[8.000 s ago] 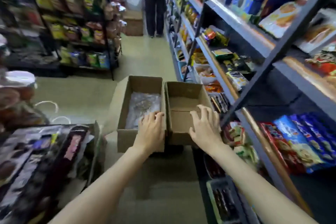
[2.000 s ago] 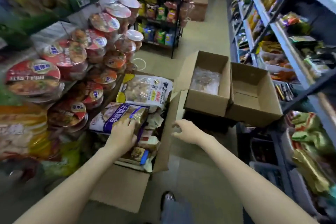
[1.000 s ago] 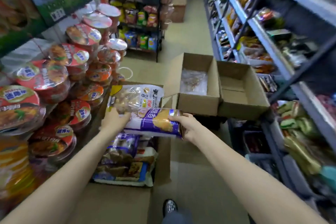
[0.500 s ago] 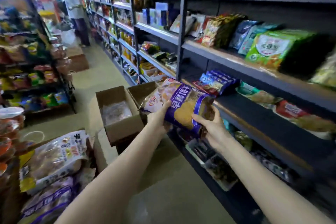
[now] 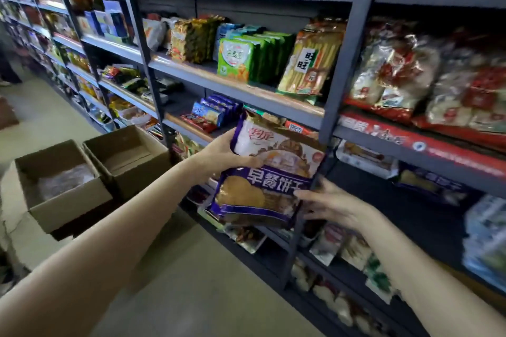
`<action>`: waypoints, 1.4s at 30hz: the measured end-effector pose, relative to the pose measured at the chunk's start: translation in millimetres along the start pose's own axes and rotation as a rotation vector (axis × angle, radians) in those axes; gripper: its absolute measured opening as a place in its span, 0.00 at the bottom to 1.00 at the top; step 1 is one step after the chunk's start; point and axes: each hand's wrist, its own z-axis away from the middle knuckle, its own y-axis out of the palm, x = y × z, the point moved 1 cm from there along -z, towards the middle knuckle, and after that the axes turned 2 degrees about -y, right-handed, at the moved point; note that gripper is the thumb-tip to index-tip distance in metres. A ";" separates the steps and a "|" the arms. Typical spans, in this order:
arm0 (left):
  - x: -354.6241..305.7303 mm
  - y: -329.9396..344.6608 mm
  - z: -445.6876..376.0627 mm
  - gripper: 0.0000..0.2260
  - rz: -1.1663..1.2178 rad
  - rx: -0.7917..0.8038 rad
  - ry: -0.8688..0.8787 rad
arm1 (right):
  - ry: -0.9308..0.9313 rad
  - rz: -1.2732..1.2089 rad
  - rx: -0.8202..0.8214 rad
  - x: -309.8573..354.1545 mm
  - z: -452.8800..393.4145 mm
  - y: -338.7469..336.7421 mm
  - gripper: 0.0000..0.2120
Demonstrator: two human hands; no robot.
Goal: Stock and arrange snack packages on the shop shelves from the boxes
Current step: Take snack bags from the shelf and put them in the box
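looks like a small grocery shop: long grey metal shelves packed with snack bags run from 3 o'clock to 11, open cardboard boxes on the aisle floor at 9.

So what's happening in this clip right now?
A person is stocking shop shelves. Both hands hold one purple and white biscuit bag upright in front of the dark metal shelving: the left hand grips its upper left edge, the right hand its lower right corner. The bag is not yet on a shelf. Two open cardboard boxes sit on the floor to the left.
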 end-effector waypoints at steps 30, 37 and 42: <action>99.7 385.0 -249.7 0.21 0.193 0.132 0.139 | -0.143 0.059 -1.326 -147.4 -18.1 -301.3 0.16; 77.5 417.9 -306.8 0.32 0.083 0.082 0.116 | -0.006 -0.074 -1.244 -171.6 -74.4 -345.7 0.34; 67.9 422.6 -331.9 0.25 0.073 0.083 0.100 | -0.156 0.094 -1.158 -167.6 -88.3 -342.3 0.30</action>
